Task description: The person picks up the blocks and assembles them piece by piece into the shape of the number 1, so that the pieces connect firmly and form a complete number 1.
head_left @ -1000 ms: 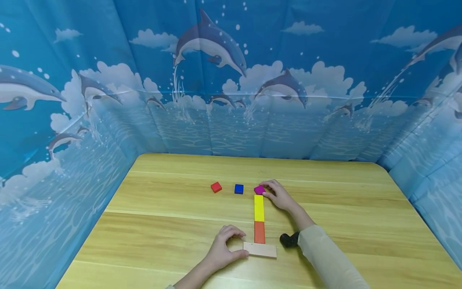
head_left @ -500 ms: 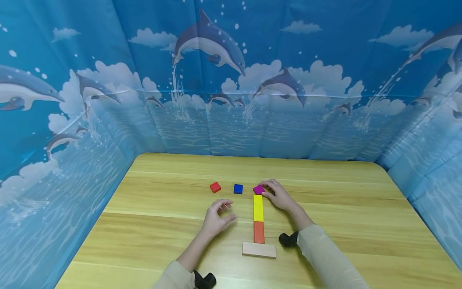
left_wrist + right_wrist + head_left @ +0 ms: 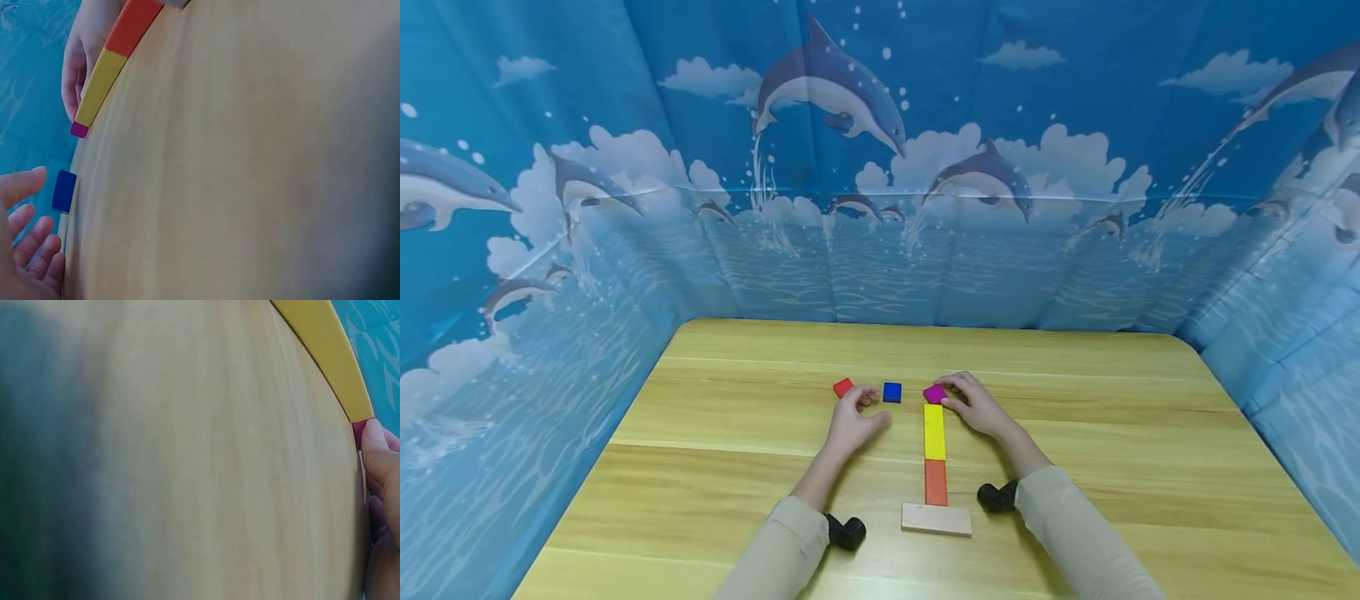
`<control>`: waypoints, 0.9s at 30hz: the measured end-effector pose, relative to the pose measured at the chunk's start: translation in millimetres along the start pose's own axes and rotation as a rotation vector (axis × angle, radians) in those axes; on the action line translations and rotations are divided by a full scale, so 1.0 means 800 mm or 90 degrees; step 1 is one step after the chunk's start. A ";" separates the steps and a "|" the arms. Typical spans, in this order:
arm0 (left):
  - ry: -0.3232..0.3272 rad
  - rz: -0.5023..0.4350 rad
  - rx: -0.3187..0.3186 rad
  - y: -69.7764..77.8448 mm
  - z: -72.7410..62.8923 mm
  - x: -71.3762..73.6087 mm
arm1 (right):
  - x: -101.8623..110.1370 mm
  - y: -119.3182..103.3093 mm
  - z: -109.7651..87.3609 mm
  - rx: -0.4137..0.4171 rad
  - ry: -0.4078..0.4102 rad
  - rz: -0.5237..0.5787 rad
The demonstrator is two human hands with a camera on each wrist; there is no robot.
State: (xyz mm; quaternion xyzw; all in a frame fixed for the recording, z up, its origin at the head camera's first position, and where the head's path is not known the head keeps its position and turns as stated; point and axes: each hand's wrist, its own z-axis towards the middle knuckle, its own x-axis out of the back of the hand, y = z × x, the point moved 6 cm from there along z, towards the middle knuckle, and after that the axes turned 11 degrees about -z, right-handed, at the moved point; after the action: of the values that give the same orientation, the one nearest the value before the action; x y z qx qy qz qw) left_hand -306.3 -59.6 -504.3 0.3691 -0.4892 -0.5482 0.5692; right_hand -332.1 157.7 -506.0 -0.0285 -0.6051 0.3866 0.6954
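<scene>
My right hand (image 3: 979, 407) pinches a magenta block (image 3: 934, 394) between thumb and fingers, at the far end of a yellow block (image 3: 934, 432). An orange-red block (image 3: 936, 482) continues that line toward me, and a plain wooden block (image 3: 936, 519) lies crosswise at its near end. Beside a small blue block (image 3: 892, 392), my left hand (image 3: 850, 425) hovers with thumb and fingers apart and nothing held; the left wrist view shows a gap to the blue block (image 3: 64, 192). A red block (image 3: 843, 387) is partly hidden behind the left fingers.
All the blocks lie on a wood-grain table (image 3: 700, 500). Its far edge meets a blue curtain (image 3: 865, 250) printed with dolphins, which also hangs along both sides. A black wrist-worn device (image 3: 847, 532) projects from the left cuff, another (image 3: 997, 497) from the right.
My left hand has let go of the plain wooden block and moved forward to the small blue and red blocks. The right hand stays at the magenta block.
</scene>
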 end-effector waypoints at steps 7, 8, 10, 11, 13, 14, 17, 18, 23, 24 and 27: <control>0.000 0.011 0.022 -0.002 0.015 0.000 | 0.001 0.000 0.000 -0.006 -0.003 0.001; -0.001 0.013 0.026 -0.002 0.017 0.000 | 0.001 0.000 0.000 -0.007 -0.004 0.001; -0.005 0.026 0.024 -0.004 0.020 0.000 | 0.001 0.001 0.000 -0.009 -0.006 0.003; -0.010 0.034 0.020 -0.004 0.021 0.000 | 0.001 0.001 0.000 -0.009 -0.006 0.004; -0.021 0.049 0.011 -0.004 0.024 0.000 | 0.001 0.000 0.000 -0.009 -0.005 0.007; -0.028 0.057 0.004 -0.005 0.025 0.000 | 0.001 0.000 0.000 -0.009 -0.005 0.008; -0.050 0.079 -0.004 -0.006 0.030 0.000 | 0.000 0.000 0.001 -0.009 -0.004 0.009; -0.057 0.087 -0.007 -0.007 0.031 0.000 | 0.000 0.000 0.001 -0.008 -0.004 0.008; -0.091 0.141 -0.011 -0.011 0.036 -0.003 | -0.001 0.000 0.002 -0.009 -0.004 0.009; -0.098 0.153 -0.015 -0.012 0.036 -0.003 | -0.001 0.000 0.002 -0.009 -0.003 0.010; -0.109 0.163 -0.025 -0.012 0.037 -0.005 | 0.000 0.000 0.002 -0.008 -0.003 0.008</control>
State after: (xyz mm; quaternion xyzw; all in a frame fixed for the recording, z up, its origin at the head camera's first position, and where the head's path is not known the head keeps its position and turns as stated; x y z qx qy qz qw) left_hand -337.0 -53.4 -506.8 0.2442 -0.5683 -0.5100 0.5977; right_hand -333.7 157.0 -505.7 -0.0362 -0.6090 0.3872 0.6913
